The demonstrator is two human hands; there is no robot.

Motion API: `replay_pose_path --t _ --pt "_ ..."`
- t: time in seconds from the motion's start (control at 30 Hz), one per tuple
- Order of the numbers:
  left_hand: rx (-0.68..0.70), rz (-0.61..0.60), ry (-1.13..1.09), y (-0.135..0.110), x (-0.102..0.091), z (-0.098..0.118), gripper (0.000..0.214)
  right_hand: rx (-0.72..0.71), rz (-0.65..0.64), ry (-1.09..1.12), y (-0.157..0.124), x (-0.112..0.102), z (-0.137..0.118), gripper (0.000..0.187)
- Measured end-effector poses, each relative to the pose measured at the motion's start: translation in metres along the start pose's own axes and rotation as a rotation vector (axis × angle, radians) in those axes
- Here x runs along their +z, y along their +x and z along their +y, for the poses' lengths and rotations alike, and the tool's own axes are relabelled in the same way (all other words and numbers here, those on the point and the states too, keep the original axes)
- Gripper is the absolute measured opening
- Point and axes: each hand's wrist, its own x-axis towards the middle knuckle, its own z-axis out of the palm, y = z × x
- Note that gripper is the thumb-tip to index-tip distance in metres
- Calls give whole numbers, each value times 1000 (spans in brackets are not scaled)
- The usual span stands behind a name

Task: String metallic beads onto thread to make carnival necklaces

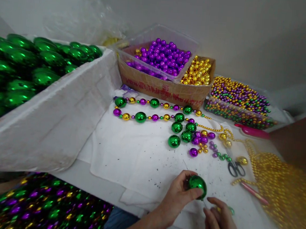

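Note:
My left hand (180,191) grips a large shiny green ball bead (197,184) between thumb and fingers, low over the white cloth. A thin needle-like line juts up beyond the bead. Below the bead, my right hand (220,222) has its fingers bent around a thin pale thread (205,203); the exact pinch is hard to make out. A small green bead (231,210) shows just behind that hand. Farther back lies a strung loop of green, gold and purple beads (140,117). Loose green balls (174,141) and purple beads (193,152) sit beside it.
A foam box (92,86) of green balls stands left. At the back are a clear tub (159,29) of purple beads, a cardboard box (160,89) and a mixed-bead tray (242,115). Scissors (235,168), a pink pen-like stick (254,193) and gold bead chains (281,193) lie right.

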Motion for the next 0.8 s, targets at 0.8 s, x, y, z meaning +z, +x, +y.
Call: replay_pose_path --t 0.8 --pt "304 -92 797 46 -2 68 30 51 -40 265 44 -38 -42 26"
